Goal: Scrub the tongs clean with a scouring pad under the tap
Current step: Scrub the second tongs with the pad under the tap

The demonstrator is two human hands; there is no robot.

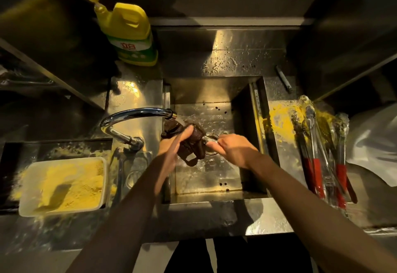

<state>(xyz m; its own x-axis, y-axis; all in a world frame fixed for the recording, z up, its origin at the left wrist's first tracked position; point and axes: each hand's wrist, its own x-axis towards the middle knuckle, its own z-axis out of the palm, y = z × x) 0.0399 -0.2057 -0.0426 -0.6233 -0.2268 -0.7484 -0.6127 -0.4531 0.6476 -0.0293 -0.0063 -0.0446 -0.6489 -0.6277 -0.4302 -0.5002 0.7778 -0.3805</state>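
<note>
Over the steel sink, my left hand grips a dark brown scouring pad wrapped around a pair of metal tongs. Only a short shiny stretch of the tongs shows between the pad and my right hand, which holds their other end. The pad sits just below the spout of the curved chrome tap, and water splashes on the sink floor.
Several red-handled tongs lie on the counter right of the sink, amid yellow powder. A white tub of yellow powder stands at the left. A yellow detergent bottle stands behind the tap. A white cloth lies far right.
</note>
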